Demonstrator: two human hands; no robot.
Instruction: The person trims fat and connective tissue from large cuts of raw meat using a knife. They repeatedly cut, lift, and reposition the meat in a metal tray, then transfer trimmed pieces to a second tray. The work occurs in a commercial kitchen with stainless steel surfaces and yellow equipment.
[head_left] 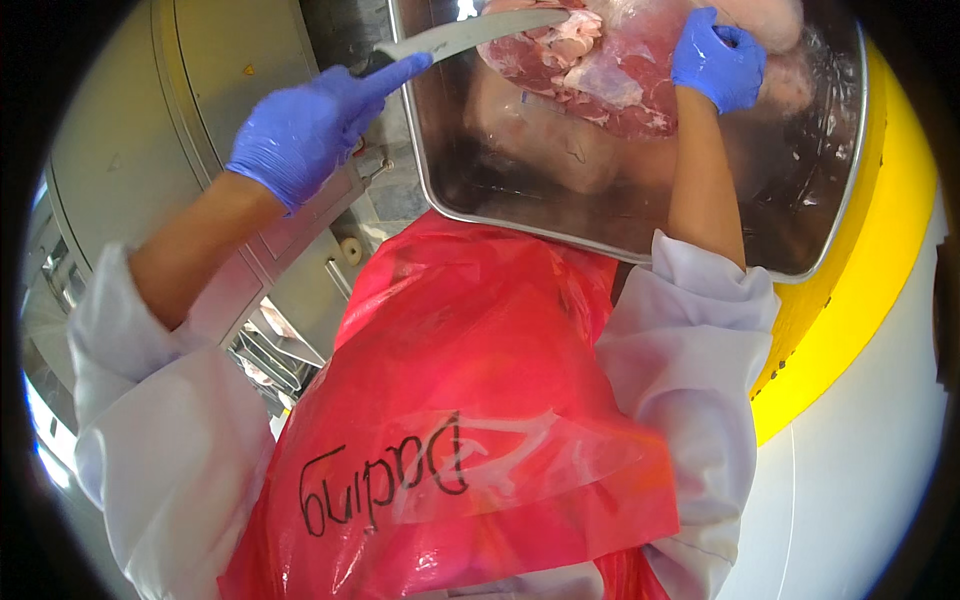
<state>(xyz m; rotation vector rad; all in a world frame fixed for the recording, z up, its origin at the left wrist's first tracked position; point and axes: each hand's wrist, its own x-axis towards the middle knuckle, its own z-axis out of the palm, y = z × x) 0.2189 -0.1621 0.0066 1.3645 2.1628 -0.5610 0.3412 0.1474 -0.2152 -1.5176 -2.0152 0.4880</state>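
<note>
My left hand (305, 130), in a blue glove, is closed around the dark handle of a long knife (470, 35). Its blade points right, with the tip over a large piece of raw red meat (640, 60) marbled with white fat and sinew. My right hand (718, 62), also gloved in blue, has its fingers curled in at the meat's right side and appears to grip it. The meat lies in a deep stainless steel tray (800, 205), among paler skin-covered pieces (545, 145). The top of the picture cuts off part of the meat.
A red plastic apron (480, 350) covers my front, close against the tray's near rim. On the left stand metal cabinets (110, 130). A curved yellow band (850, 290) runs along the tray's right side, beside a white surface (850, 470).
</note>
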